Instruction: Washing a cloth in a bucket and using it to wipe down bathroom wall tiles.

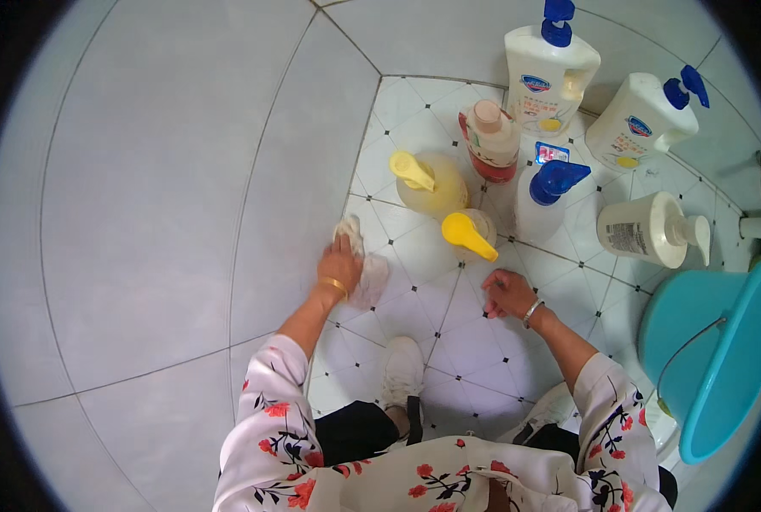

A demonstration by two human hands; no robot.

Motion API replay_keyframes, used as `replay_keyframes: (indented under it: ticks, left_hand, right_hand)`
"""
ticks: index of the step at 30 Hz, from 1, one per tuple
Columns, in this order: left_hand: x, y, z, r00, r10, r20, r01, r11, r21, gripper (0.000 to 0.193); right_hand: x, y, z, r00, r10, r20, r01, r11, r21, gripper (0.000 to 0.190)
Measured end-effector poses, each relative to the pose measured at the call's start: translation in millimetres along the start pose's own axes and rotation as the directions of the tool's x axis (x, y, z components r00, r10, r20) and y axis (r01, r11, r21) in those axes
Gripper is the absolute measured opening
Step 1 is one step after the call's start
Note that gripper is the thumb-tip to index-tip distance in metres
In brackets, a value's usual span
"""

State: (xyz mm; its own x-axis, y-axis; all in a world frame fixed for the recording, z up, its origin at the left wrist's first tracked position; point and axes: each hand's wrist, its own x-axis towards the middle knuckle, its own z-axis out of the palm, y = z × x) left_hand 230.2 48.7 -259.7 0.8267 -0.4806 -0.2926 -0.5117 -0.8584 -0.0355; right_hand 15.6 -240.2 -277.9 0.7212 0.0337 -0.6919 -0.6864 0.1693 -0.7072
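My left hand (pixel 340 265) presses a crumpled pale cloth (pixel 369 281) against the tiled floor, right where it meets the grey wall. Its fingers rest on the cloth's upper part. My right hand (pixel 509 294) hangs with loosely curled fingers and holds nothing visible. Just beyond it stands a bottle with a yellow nozzle cap (pixel 470 237). A yellowish bottle with a yellow pump (pixel 435 185) is farther left. Behind them are a clear bottle with a blue pump (pixel 540 208) and a pink-capped bottle with a red lower part (pixel 492 144).
Two white Safeguard pump bottles (pixel 543 83) (pixel 639 121) stand by the back wall. A cream pump bottle (pixel 639 230) is at the right, above a turquoise bucket (pixel 687 333) with a wire handle. My white shoes (pixel 403 371) are on the tiles. A grey tiled wall (pixel 162 192) rises at the left.
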Motion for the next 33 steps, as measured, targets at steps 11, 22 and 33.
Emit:
replay_keyframes:
  ticks: [11,22,33]
  left_hand:
    - [44.8,-1.6,3.4,0.945,0.148,-0.291,-0.137,0.989,0.058,0.047]
    - [255.6,77.6,-49.6,0.901,0.133,-0.413,-0.129,0.991,0.038,0.035]
    - [259.8,134.2,-52.2,0.579,0.752,-0.316,-0.746,0.645,0.168,0.043]
  right_hand:
    - [-4.7,-2.2,11.2,0.999,-0.049,-0.012,0.049,0.998,0.044,0.015]
    - [-1.9,5.1,1.8,0.941,-0.337,0.029,0.335,0.915,-0.224,0.013]
    - [4.7,24.6,4.5,0.941,-0.338,-0.003,0.303,0.847,-0.437,0.013]
